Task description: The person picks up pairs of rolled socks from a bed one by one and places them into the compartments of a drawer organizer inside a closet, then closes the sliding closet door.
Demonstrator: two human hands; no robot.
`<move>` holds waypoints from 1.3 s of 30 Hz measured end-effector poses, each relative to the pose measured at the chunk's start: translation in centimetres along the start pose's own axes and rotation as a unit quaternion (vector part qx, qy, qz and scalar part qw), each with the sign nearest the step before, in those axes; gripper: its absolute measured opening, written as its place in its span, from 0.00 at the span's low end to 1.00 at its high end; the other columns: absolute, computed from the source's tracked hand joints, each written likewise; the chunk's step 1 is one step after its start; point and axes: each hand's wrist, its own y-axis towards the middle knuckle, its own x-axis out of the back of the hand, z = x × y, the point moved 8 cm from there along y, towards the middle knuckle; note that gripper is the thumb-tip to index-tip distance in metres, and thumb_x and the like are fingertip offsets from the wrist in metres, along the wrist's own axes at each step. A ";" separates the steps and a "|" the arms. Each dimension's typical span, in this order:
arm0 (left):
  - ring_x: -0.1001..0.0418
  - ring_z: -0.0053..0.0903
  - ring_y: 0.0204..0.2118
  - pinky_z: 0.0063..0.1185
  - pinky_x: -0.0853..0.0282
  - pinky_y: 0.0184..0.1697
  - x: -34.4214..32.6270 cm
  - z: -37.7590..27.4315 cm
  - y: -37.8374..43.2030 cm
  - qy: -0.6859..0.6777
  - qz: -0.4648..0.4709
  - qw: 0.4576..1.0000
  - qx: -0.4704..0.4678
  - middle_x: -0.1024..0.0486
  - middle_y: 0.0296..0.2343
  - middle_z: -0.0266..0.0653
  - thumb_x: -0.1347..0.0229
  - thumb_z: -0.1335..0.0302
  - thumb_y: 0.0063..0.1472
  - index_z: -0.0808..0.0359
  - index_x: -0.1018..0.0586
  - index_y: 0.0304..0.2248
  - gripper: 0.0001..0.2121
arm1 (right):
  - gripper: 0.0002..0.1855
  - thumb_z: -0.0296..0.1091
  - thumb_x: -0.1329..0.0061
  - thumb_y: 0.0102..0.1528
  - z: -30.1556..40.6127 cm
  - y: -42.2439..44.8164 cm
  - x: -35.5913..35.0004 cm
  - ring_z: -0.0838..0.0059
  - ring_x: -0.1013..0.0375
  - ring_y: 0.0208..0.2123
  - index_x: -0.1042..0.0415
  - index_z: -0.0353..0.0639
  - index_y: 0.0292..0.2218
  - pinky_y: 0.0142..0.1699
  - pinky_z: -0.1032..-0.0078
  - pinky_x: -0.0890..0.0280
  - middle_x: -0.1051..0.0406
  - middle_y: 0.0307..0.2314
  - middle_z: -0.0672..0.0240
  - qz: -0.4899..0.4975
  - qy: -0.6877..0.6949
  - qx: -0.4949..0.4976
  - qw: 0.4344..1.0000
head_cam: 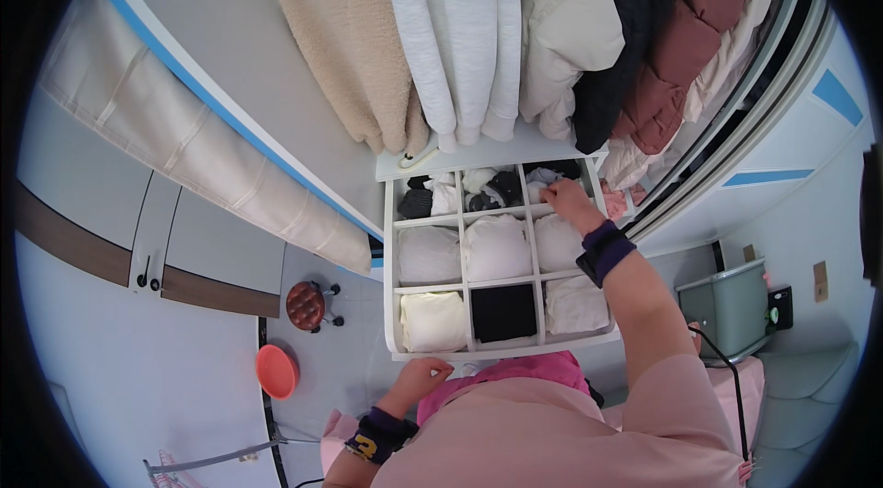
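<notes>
A white divided drawer (462, 286) is pulled out in front of me. My right hand (562, 202) reaches into its back right compartment, fingertips at the grey and white cloth items (541, 179); whether they grip any is unclear. Dark and white rolled items (495, 191) lie in the back middle compartment, and more (428, 197) at back left. Folded white garments fill the middle row, such as this one (498, 246). In front are a cream garment (433, 321), a black one (503, 312) and a white one (577, 305). My left hand (422, 379) is by the drawer's front edge, fingers curled.
Above the drawer hang a beige fleece coat (345, 39), grey sweatshirts (455, 26) and padded jackets (697, 26). A clothes hanger (419, 158) lies on the ledge behind it. On the floor at left are a round stool (305, 306) and an orange basin (277, 372).
</notes>
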 end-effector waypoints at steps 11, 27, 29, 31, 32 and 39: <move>0.23 0.40 0.35 0.28 0.28 0.39 0.2 1.0 2.0 0.010 -0.030 0.998 -0.052 0.21 0.32 0.46 0.45 0.69 0.60 0.64 0.18 0.37 0.09 | 0.09 0.34 0.47 0.50 2.0 -1.1 3.6 0.55 0.28 0.35 0.25 0.36 0.29 0.40 0.65 0.33 0.27 0.31 0.56 -0.085 0.037 0.047 0.995; 0.23 0.39 0.34 0.27 0.29 0.39 4.1 0.4 9.2 0.005 -0.051 0.995 -0.088 0.21 0.30 0.46 0.46 0.70 0.59 0.66 0.19 0.35 0.09 | 0.06 0.31 0.49 0.53 13.4 -17.0 6.1 0.57 0.26 0.30 0.23 0.40 0.32 0.37 0.69 0.31 0.26 0.29 0.58 0.086 0.176 0.032 0.980; 0.23 0.38 0.33 0.26 0.29 0.38 4.5 0.5 10.6 0.012 -0.055 0.994 -0.092 0.21 0.30 0.46 0.45 0.70 0.59 0.66 0.19 0.35 0.09 | 0.09 0.31 0.48 0.51 12.4 -18.5 4.9 0.57 0.27 0.36 0.24 0.41 0.36 0.42 0.67 0.32 0.26 0.34 0.58 0.086 0.137 0.031 0.986; 0.23 0.38 0.33 0.26 0.29 0.38 5.1 0.0 11.6 0.018 -0.058 0.994 -0.093 0.21 0.30 0.46 0.45 0.70 0.59 0.66 0.19 0.35 0.09 | 0.13 0.31 0.47 0.50 11.8 -19.8 4.3 0.60 0.28 0.40 0.25 0.42 0.39 0.46 0.67 0.32 0.27 0.37 0.60 0.054 0.058 0.049 0.996; 0.23 0.38 0.33 0.26 0.29 0.38 5.3 -0.1 12.2 0.019 -0.062 0.993 -0.099 0.21 0.30 0.46 0.45 0.70 0.59 0.66 0.19 0.35 0.09 | 0.19 0.32 0.46 0.49 11.0 -20.3 3.2 0.57 0.32 0.48 0.27 0.41 0.43 0.52 0.64 0.36 0.30 0.43 0.59 0.087 0.043 0.021 0.995; 0.24 0.42 0.33 0.29 0.29 0.39 6.9 -0.6 14.8 0.035 -0.119 0.986 -0.114 0.21 0.30 0.46 0.48 0.71 0.60 0.65 0.19 0.35 0.09 | 0.37 0.34 0.45 0.47 9.6 -20.2 -0.1 0.57 0.49 0.62 0.42 0.43 0.58 0.62 0.58 0.47 0.47 0.59 0.60 0.056 -0.096 0.024 0.994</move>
